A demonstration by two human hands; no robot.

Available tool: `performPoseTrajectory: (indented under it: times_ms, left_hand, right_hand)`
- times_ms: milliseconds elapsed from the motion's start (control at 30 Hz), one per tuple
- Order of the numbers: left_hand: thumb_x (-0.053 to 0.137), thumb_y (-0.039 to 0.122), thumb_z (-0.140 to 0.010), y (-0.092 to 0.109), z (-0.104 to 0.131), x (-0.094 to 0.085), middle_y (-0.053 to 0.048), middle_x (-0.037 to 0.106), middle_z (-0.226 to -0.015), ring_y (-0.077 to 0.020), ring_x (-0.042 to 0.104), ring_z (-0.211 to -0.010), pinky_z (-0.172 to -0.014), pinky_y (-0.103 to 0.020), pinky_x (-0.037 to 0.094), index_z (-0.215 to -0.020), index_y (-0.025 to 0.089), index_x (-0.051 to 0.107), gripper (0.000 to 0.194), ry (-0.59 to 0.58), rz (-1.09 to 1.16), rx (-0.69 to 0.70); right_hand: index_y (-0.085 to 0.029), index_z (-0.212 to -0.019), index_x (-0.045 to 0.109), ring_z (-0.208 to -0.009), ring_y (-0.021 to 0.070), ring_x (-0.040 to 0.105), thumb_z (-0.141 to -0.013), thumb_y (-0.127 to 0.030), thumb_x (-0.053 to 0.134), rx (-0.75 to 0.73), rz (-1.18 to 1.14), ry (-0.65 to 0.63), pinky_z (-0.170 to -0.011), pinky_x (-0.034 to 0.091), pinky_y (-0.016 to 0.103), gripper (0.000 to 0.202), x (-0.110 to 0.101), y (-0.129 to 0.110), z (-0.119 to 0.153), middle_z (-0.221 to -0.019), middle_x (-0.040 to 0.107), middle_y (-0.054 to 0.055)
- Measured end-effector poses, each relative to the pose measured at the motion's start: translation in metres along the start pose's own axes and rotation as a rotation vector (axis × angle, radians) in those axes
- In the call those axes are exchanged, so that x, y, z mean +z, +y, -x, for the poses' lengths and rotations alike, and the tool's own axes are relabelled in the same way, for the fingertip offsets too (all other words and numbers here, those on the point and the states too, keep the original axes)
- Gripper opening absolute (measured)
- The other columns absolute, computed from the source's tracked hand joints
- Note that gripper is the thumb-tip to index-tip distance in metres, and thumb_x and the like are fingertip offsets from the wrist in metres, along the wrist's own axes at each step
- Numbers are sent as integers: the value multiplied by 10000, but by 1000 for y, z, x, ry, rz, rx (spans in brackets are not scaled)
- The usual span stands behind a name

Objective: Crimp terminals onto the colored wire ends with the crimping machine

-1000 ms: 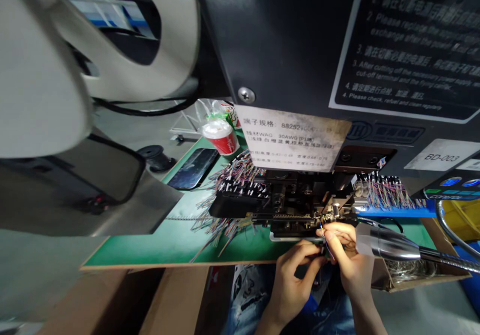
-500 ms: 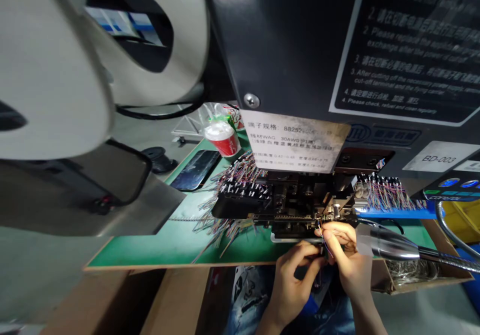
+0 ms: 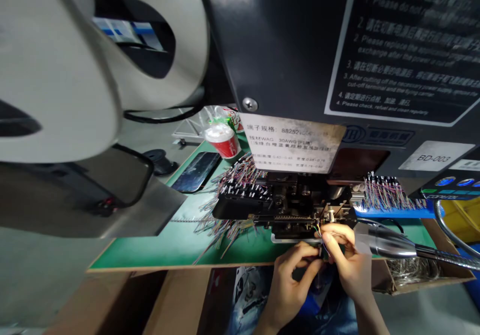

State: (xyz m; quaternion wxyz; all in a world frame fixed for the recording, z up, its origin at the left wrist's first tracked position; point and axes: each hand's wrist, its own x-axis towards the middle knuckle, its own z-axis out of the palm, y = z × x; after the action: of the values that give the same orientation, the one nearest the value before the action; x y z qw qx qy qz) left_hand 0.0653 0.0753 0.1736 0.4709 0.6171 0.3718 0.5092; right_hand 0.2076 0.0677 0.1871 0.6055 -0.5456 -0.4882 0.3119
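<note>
Low and right of centre in the frame I have a bundle of thin coloured wires (image 3: 323,240) pinched between both hands, its loose ends fanned up toward the front of the crimping die (image 3: 300,214) just above them. My right hand (image 3: 347,260) has thumb and forefinger closed on the wires close to their tips, touching or all but touching the metal at the die's mouth; my left hand (image 3: 292,280) is curled below and to the left, its grip narrow on the lower run of the same bundle, though what lies further down is hidden between the palms. As I judge it, this piece is at the feeding stage: the tips are at the tool but I cannot tell whether any strand is seated in it. To the left of the die a heap of wire pieces with black connectors (image 3: 236,195) sprawls over the green counter (image 3: 168,245), and to the right another row of them (image 3: 382,195) sits on a blue tray (image 3: 397,212); which lot is finished I cannot say. A silver lamp head on a gooseneck (image 3: 390,247) pokes in from the right, just beside my right hand. Farther up the frame the press body carries a paper spec label (image 3: 292,142), and toward the centre left stand a red cup (image 3: 222,141) and a dark phone (image 3: 197,165).
</note>
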Motion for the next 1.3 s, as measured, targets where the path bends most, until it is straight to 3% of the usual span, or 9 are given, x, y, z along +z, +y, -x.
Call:
performPoseTrajectory:
  times_ms: [100, 200, 367, 533, 667, 800, 1000, 1133, 1300]
  left_hand:
    - [735, 223, -893, 2, 1, -11, -21, 748, -773, -176, 770, -643, -618, -208, 636, -854, 190, 749, 53, -125, 149, -126]
    - [756, 232, -887, 3, 1, -18, -2, 730, -709, -180, 769, -600, -608, -217, 630, -831, 193, 732, 73, -217, 256, -200]
    - [727, 196, -896, 0, -1, -11, -16, 744, -789, -173, 775, -634, -613, -207, 634, -863, 191, 758, 45, -110, 134, -117]
    - [691, 141, -896, -5, -3, 2, -27, 773, -847, -159, 767, -707, -634, -175, 632, -894, 200, 777, 104, -7, -14, 40]
    - [681, 110, -891, -6, -4, 6, -20, 772, -841, -149, 760, -704, -647, -169, 638, -899, 202, 777, 133, 23, -29, 97]
    - [675, 114, -895, -6, -3, 6, -25, 767, -839, -154, 762, -699, -641, -177, 647, -908, 195, 774, 129, 43, -34, 95]
    - [678, 100, -888, -6, -3, 7, -16, 762, -828, -148, 757, -701, -644, -162, 637, -905, 197, 768, 133, 52, -45, 94]
    - [677, 101, -886, -7, -3, 6, -8, 760, -824, -146, 759, -705, -646, -157, 630, -905, 203, 769, 139, 49, -38, 92]
    - [696, 132, -878, -3, -3, -5, -6, 761, -823, -148, 769, -679, -629, -161, 627, -889, 205, 775, 109, -20, 31, -1]
  right_hand:
    - [-234, -881, 789, -760, 198, 708, -937, -322, 742, -101, 33, -90, -680, 578, 303, 114, -9, -5, -2, -959, 767, 56]
    - [-231, -825, 739, -763, 187, 717, -944, -327, 739, -41, -51, -171, -648, 569, 275, 153, -13, -10, -3, -1005, 774, 55]
    - [-225, -900, 770, -777, 230, 753, -953, -421, 735, 47, -99, -88, -737, 609, 341, 206, -7, -9, -2, -852, 807, 54]
    - [-220, -958, 828, -599, 188, 657, -958, -493, 703, 88, -20, -43, -546, 548, 308, 300, -6, -5, -3, -880, 816, 78]
    - [-216, -981, 840, -542, 164, 610, -964, -493, 688, 100, 9, -59, -489, 501, 283, 316, -7, -5, -4, -853, 804, 73]
    - [-210, -968, 835, -535, 167, 614, -956, -511, 697, 108, -2, -40, -480, 507, 284, 332, -5, -7, -5, -828, 798, 73]
    - [-219, -977, 814, -703, 222, 696, -944, -506, 720, 131, -53, -21, -610, 562, 321, 305, -1, -8, -5, -894, 821, 82]
    - [-221, -983, 812, -618, 191, 658, -944, -471, 728, 133, -59, -22, -597, 548, 313, 266, 1, -5, -4, -890, 824, 73]
    - [-229, -976, 814, -656, 194, 666, -961, -383, 702, 9, 32, -27, -662, 552, 321, 190, -2, -4, -3, -856, 798, 54]
